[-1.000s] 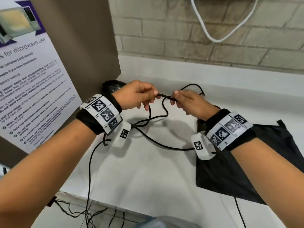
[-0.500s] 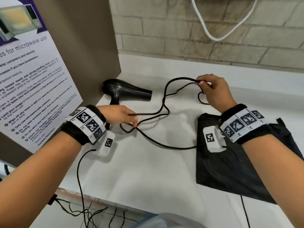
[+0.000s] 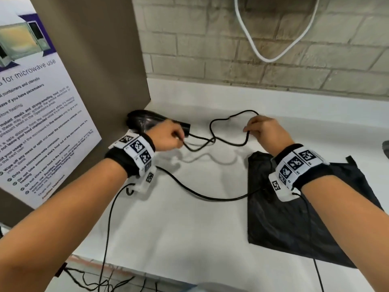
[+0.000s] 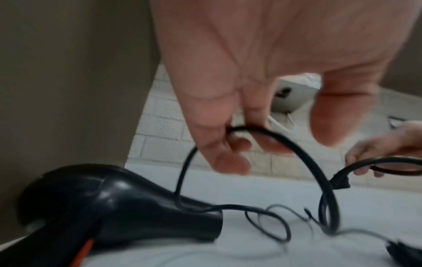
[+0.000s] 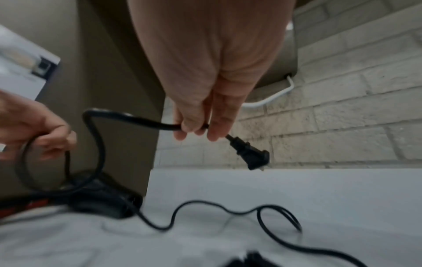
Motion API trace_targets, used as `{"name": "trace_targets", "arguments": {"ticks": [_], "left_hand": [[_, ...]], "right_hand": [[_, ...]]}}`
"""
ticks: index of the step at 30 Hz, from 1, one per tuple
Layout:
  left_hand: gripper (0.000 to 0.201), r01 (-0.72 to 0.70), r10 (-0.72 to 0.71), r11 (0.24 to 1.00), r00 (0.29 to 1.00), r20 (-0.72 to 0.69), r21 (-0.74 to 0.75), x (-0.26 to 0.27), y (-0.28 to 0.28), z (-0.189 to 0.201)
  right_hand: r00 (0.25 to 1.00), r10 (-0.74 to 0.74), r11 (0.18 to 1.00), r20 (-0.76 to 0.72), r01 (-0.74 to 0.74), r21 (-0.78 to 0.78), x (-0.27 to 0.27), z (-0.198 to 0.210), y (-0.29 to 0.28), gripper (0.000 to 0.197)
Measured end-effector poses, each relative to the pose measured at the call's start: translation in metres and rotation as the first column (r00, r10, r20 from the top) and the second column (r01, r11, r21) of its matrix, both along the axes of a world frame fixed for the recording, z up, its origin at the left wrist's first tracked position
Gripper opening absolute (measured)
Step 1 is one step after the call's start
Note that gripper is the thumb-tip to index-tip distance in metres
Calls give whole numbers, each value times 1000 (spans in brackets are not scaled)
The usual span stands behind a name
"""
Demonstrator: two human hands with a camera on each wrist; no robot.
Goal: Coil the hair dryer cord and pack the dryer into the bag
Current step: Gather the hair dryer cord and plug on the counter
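Head view: the white counter [image 3: 168, 224] carries a flat black bag [image 3: 294, 228] at its right edge; whether anything is in it cannot be told. The hair dryer [image 3: 143, 121] lies at the back-left corner, long axis along the back edge. The left hand [image 3: 166, 135], nearer the dryer, pinches the cord [image 3: 212, 127]. The right hand [image 3: 265, 131] pinches the cord just behind the plug [image 5: 250, 157]. The loose span hangs between both grips.

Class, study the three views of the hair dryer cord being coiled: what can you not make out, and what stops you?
- Hair dryer handle: head view, left hand covers it.
- Bag opening: head view, right forearm hides it.
- Plug prongs: right wrist view, too small.
- Cord loops on counter: left wrist view, blurred.
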State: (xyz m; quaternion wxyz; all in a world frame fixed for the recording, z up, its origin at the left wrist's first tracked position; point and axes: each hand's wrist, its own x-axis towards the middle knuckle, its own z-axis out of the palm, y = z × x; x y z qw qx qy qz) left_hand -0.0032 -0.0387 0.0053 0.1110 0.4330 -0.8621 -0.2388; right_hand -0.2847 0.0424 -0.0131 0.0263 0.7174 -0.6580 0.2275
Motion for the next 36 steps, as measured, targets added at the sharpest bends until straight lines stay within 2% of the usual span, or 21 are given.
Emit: {"name": "trace_targets", "arguments": {"ticks": [2, 3, 5, 8, 11, 15, 17, 20, 22, 23, 25, 27, 30, 33, 34, 36], "left_hand": [[18, 117, -134, 990, 960, 245, 84, 3, 6, -17], [21, 119, -151, 986, 934, 324, 118, 4, 10, -23], [24, 78, -123, 987, 925, 360, 138, 4, 16, -30], [24, -9, -10, 998, 945, 328, 57, 0, 21, -31], [24, -79, 61, 996, 928, 367, 33, -7, 21, -32], [26, -164, 140, 986, 898, 418, 22, -15, 18, -36], [31, -188, 166, 982, 896, 412, 13, -17, 18, -38], [34, -157, 133, 987, 920, 368, 36, -11, 22, -32], [38, -127, 101, 989, 955, 280, 77, 4, 26, -18], [39, -123, 101, 989, 965, 241, 79, 16, 27, -8], [35, -140, 128, 990, 965, 228, 34, 41, 23, 10], [35, -177, 173, 984, 933, 315, -15, 68, 14, 17], [47, -249, 213, 968, 849, 484, 11, 95, 1, 5], [63, -187, 88, 974, 835, 543, 130, 103, -2, -18], [66, -152, 45, 976, 838, 544, 155, 103, -3, -26], [67, -116, 39, 987, 837, 545, 108, 104, -2, -41]], "right_hand": [[999, -18, 975, -47, 28, 221, -1, -11, -5, 28], [998, -21, 942, -54, 38, 332, 0, -15, -6, 34], [996, -29, 878, -88, 67, 475, 8, -19, -5, 44], [992, 21, 853, -120, 45, 520, 32, -17, -1, 37], [987, 64, 781, -145, 41, 623, 55, -17, 2, 39], [961, 0, 749, -275, 183, 637, 68, -22, -8, 33], [950, -54, 795, -306, 227, 562, 69, -16, -14, 30], [952, -157, 836, -262, 269, 478, 66, -8, -23, 34], [951, -187, 812, -245, 290, 506, 67, -7, -25, 36], [952, -194, 808, -236, 292, 513, 69, -9, -25, 37], [970, -193, 851, -150, 242, 465, 75, -11, -24, 42], [990, -129, 902, -55, 140, 408, 88, -13, -24, 40], [999, 37, 879, 6, -35, 475, 120, -10, -21, 31], [968, 249, 777, -11, -193, 600, 154, -10, -13, 33], [944, 325, 720, -53, -211, 661, 163, -11, -11, 35], [865, 475, 589, -159, -179, 788, 177, -17, -7, 40]]}}
